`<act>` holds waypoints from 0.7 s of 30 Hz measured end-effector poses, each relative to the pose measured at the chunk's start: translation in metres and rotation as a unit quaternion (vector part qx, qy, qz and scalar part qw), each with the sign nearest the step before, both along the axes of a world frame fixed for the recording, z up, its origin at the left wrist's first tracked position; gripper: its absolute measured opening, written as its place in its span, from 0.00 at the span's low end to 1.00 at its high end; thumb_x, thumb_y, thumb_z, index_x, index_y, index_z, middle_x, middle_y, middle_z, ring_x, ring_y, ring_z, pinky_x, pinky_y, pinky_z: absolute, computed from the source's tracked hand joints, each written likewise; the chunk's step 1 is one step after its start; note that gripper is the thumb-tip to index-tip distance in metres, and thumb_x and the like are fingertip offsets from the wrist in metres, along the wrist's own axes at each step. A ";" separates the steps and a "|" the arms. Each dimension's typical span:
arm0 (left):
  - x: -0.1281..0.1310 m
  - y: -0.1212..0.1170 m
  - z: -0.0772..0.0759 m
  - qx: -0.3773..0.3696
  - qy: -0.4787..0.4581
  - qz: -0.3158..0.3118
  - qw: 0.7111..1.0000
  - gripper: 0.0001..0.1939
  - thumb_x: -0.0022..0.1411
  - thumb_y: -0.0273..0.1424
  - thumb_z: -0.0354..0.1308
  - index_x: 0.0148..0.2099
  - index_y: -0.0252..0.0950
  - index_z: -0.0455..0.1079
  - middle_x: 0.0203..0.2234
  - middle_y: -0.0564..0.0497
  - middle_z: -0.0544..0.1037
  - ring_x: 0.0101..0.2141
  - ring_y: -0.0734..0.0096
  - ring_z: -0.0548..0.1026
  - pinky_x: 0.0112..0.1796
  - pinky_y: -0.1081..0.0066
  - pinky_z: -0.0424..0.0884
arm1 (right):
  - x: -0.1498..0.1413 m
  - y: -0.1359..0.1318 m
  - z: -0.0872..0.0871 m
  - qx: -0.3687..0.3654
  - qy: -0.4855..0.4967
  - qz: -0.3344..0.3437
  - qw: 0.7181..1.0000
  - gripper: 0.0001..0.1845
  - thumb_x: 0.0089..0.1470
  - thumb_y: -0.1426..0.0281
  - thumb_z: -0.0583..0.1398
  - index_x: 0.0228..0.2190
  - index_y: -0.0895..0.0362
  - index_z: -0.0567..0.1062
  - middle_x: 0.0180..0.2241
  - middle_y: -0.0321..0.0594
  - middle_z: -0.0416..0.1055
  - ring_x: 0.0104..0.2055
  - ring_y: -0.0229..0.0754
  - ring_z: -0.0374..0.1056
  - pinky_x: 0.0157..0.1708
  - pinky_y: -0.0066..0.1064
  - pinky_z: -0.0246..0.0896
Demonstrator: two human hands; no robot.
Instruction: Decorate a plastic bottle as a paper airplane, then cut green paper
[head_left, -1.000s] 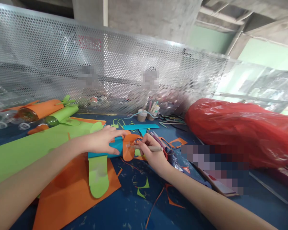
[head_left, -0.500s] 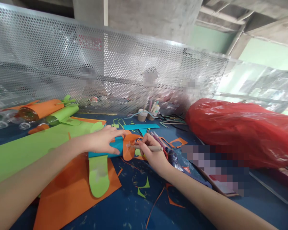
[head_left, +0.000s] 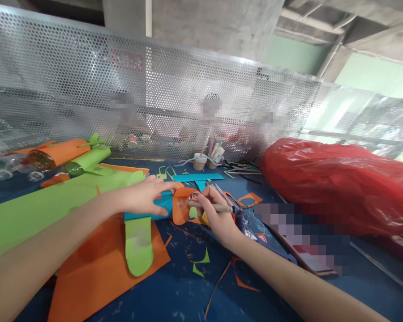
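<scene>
My left hand [head_left: 152, 193] lies over a tube wrapped in blue paper [head_left: 166, 204], fingers on top and thumb on the near side. A green rounded paper strip [head_left: 139, 250] hangs from the tube towards me. At its right end sits an orange rounded paper piece [head_left: 180, 214] with a pale, shiny patch. My right hand [head_left: 218, 217] pinches a beige pen-like stick [head_left: 221, 208] between thumb and fingers, held nearly level. The stick's front end is close to the orange piece; I cannot tell whether they touch.
Large green [head_left: 63, 201] and orange paper sheets [head_left: 97, 273] lie at left, with paper-wrapped bottles [head_left: 65, 153] behind. Cups of markers [head_left: 215, 156] stand at the back. A red plastic bag [head_left: 336, 183] fills the right. Green scraps [head_left: 201, 261] dot the blue table. A perforated metal screen [head_left: 188, 98] rises behind.
My right hand and the stick have shifted slightly to the right, away from the orange piece. My left hand and the blue tube look almost unmoved.
</scene>
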State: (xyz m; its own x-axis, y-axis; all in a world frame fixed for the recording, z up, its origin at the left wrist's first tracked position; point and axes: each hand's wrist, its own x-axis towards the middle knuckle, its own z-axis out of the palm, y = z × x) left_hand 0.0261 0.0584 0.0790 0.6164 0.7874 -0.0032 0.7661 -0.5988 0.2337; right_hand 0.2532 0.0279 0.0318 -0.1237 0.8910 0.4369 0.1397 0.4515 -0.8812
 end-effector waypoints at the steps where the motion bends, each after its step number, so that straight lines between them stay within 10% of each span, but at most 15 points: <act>1: 0.000 0.000 0.000 0.000 0.000 0.000 1.000 0.38 0.58 0.45 0.61 0.68 0.49 0.56 0.60 0.44 0.69 0.57 0.48 0.66 0.51 0.59 0.66 | 0.000 -0.002 0.002 -0.003 0.003 0.004 1.000 0.15 0.60 0.59 0.56 0.25 0.52 0.62 0.17 0.28 0.61 0.21 0.36 0.61 0.25 0.29 0.57; 21: -0.002 -0.002 0.008 -0.014 0.017 -0.012 1.000 0.37 0.59 0.43 0.60 0.68 0.45 0.56 0.62 0.47 0.69 0.54 0.56 0.71 0.58 0.61 0.60 | -0.002 0.005 -0.012 0.015 -0.046 0.027 0.998 0.13 0.53 0.66 0.61 0.25 0.52 0.61 0.23 0.29 0.58 0.24 0.35 0.52 0.25 0.29 0.49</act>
